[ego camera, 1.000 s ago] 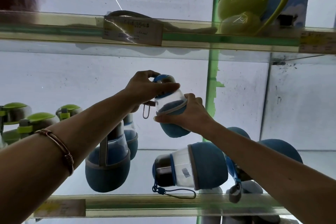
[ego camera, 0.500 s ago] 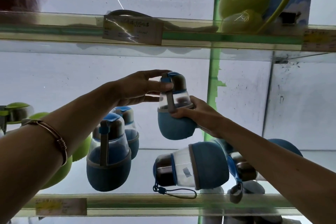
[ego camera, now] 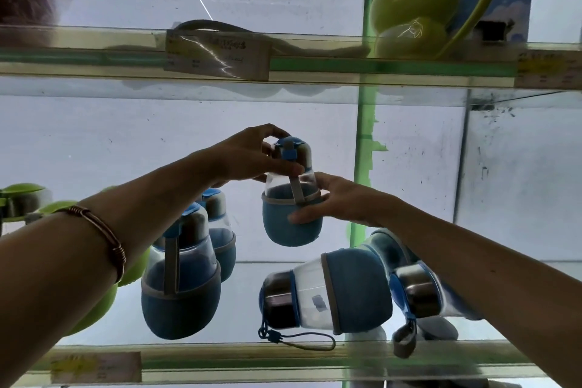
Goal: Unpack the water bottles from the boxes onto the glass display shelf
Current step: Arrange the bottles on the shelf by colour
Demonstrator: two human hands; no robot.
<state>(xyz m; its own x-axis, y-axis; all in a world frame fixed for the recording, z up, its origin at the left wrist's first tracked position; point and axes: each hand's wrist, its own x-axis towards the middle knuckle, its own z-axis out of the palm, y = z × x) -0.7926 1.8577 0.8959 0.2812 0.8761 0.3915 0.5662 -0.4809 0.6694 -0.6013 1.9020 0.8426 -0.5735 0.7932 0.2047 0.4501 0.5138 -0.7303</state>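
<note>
Bottle [ego camera: 291,198]: upright, up above the shelf [ego camera: 283,359], not down yet.
Left hand [ego camera: 248,156]: fingers curled round its cap.
Right hand [ego camera: 340,198]: fingers and thumb grip the sleeve.
Done: several bottles shelved, two lying down.
Left: set this one; boxes unseen.

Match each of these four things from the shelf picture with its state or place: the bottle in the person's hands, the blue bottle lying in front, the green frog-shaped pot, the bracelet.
Things:
1. bottle in the hands
2. blue bottle in front
3. green frog pot
4. bracelet

States or places:
A. on the upper glass shelf
B. lying on its side, cord trailing
C. around the left wrist
D. held upright, left hand at its cap, right hand on its body

Pairs: 1-D, 2-B, 3-A, 4-C
</note>
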